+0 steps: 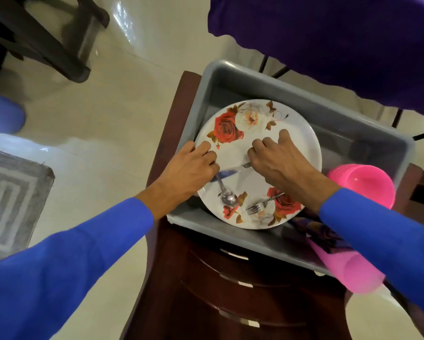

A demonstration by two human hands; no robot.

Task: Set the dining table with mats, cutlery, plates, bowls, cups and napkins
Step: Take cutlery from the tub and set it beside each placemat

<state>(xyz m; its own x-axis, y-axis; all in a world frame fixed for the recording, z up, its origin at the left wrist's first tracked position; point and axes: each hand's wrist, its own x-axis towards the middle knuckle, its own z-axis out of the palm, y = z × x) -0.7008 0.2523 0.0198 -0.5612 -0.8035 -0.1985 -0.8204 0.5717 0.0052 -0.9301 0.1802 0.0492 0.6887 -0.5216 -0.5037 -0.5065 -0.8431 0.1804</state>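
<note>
While the person leans over the grey tub (233, 77), both hands are down on the rose-patterned plate (301, 143) lying inside it. Far out to the left of the left hand, a grey patterned rug (12, 195) lies on the pale floor, and dark chair legs (46, 42) stand beyond it. The left hand (188, 168), in a blue sleeve (66, 256), sits at the plate's left rim with its fingers curled over the edge, and they seem to close on the handle end of a spoon (226, 197), whose bowl lies just below that hand on the plate. Between the two hands a knife (233, 171) lies across the plate; its blade reaches the left fingers, though I cannot tell whether they grip it. The right hand (282, 160) is bunched, fingers curled down on the knife's handle end, thumb stretched toward the far rim. Just under the right wrist a fork (257, 207) rests on the plate, tines toward the person. To the right of the right hand, a stack of pink bowls (368, 182) sits in the tub. Below the right forearm lie a dark patterned cloth (314, 227) and a pink cup (348, 268) on its side. The tub stands on a dark wooden drawer unit (206, 285). Beyond the right hand hangs a purple tablecloth (341, 40).
</note>
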